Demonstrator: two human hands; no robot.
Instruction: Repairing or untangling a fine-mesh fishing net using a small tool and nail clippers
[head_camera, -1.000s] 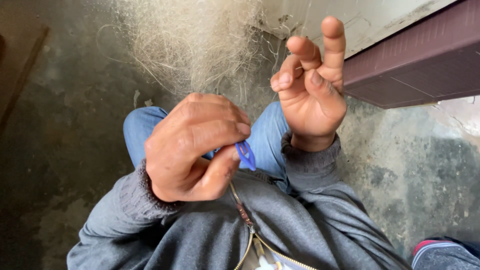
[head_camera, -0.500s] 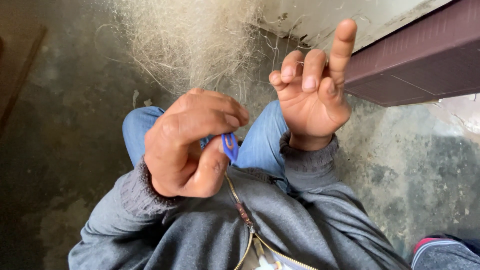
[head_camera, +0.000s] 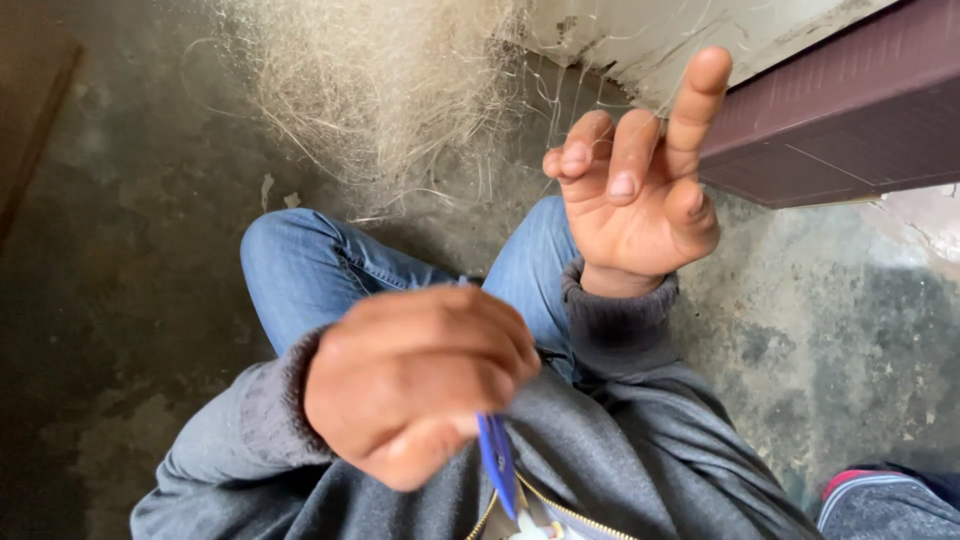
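My left hand (head_camera: 415, 380) is closed around a small blue plastic tool (head_camera: 497, 460), whose flat blue end pokes out below the fingers, close to my chest. My right hand (head_camera: 635, 175) is raised palm toward me with the fingers partly curled and the index finger pointing up; thin pale threads of a fine net (head_camera: 375, 90) seem to run around its fingers, though they are too thin to trace. The net lies in a loose heap on the floor beyond my knees.
I sit on a stained concrete floor (head_camera: 120, 250) in blue jeans (head_camera: 310, 270) and a grey zip jacket. A dark maroon ledge (head_camera: 840, 110) runs along the upper right, below a pale wall. A striped cloth (head_camera: 885, 500) shows at the lower right corner.
My left hand with the blue tool has dropped down and toward my chest. My right hand has stretched its index finger further up while the other fingers curl.
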